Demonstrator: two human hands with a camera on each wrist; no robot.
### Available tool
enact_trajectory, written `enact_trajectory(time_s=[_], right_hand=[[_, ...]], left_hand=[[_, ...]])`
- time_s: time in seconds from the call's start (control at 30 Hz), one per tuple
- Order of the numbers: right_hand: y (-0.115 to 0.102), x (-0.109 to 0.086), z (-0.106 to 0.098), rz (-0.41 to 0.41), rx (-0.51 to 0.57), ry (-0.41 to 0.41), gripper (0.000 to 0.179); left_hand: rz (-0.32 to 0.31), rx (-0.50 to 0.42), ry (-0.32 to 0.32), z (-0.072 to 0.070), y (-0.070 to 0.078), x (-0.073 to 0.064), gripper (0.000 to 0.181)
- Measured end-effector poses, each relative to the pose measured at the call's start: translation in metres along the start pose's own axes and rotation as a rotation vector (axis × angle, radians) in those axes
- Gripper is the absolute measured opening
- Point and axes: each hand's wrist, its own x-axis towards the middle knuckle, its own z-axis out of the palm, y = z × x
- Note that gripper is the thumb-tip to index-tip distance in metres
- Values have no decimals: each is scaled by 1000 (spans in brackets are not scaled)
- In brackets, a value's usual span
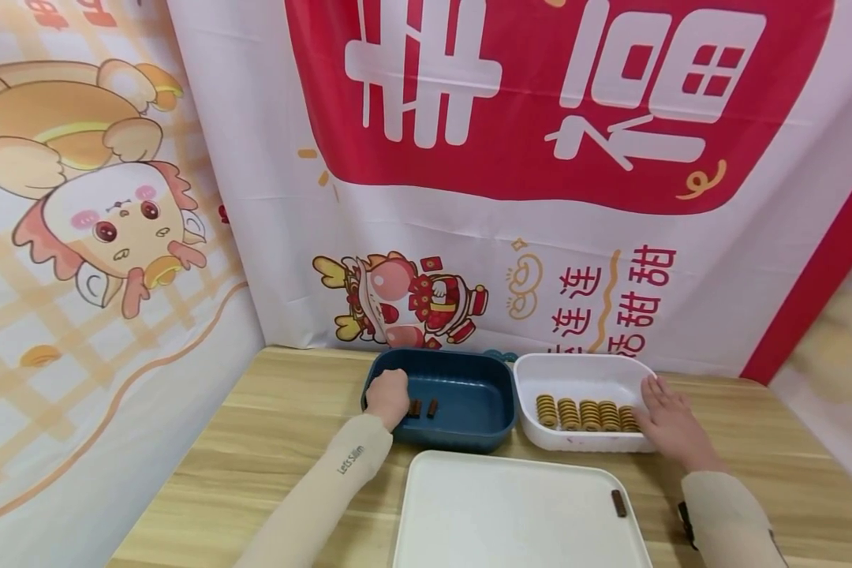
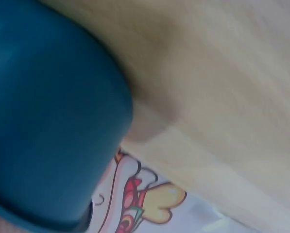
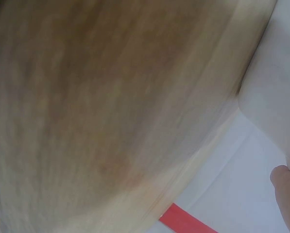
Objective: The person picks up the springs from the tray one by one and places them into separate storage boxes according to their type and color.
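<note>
My left hand (image 1: 388, 397) reaches over the left end of a dark blue box (image 1: 461, 434), its fingers bent down inside. Whatever its fingertips hold or touch is hidden. Small dark brown sticks (image 1: 432, 408) lie in that box beside the hand. In the left wrist view the blue box's outer wall (image 2: 57, 111) fills the left side. My right hand (image 1: 674, 422) rests on the right rim of a white box (image 1: 582, 367), fingers laid fairly straight over the edge. Inside stand several rows of round, yellow-brown biscuits (image 1: 589, 414). One fingertip (image 3: 281, 177) shows at the white box's rim in the right wrist view.
A white tray (image 1: 504, 505) lies in front of both boxes, with one dark brown stick (image 1: 618, 503) near its right edge. The boxes stand side by side on a wood-grain table (image 1: 255, 410). A printed cloth (image 1: 426, 221) hangs directly behind them.
</note>
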Motion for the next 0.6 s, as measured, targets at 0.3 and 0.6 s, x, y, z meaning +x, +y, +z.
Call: enact_trajectory(time_s=[0.3,0.6], right_hand=[[0,1,1,-5,-1,15,63],[-2,0,-1,8,6,-4,64]], left_hand=[[-16,16,-54,2,0,1,14],[110,158,49,-12,13,-3,10]])
